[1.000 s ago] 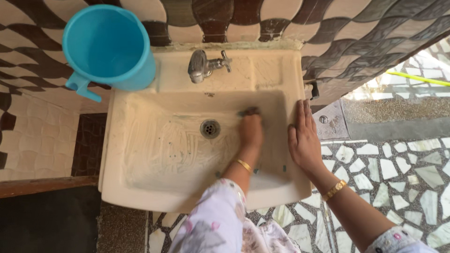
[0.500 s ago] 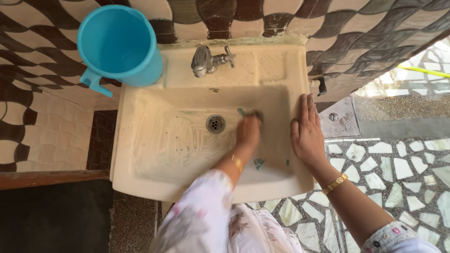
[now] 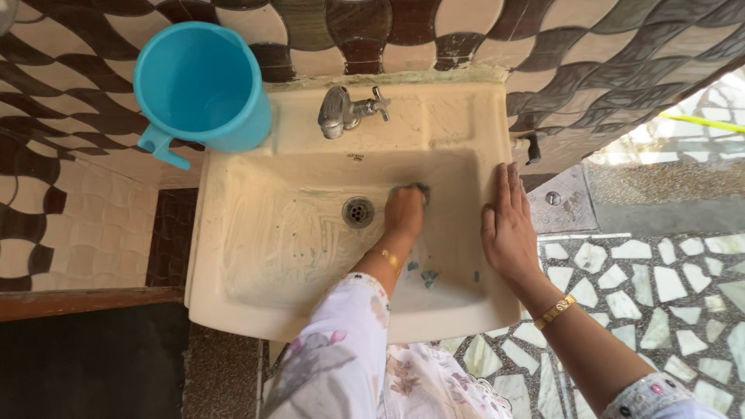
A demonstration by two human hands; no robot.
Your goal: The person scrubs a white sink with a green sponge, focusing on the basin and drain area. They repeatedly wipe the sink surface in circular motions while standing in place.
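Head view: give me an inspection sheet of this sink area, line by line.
Surface: cream wall sink, basin streaked with soapy scrub marks; small blue-green flecks near the front right.
Job's things: dark scrub pad under the fingers, right of the drain.
Clutter: blue plastic jug on the sink's back left corner; metal tap at the back.
Grippers: left hand pressed on the scrub pad inside the basin; right hand flat on the sink's right rim, empty.
Cables: nothing seen.
Surroundings: brown and cream wavy wall tiles; stone-chip floor.
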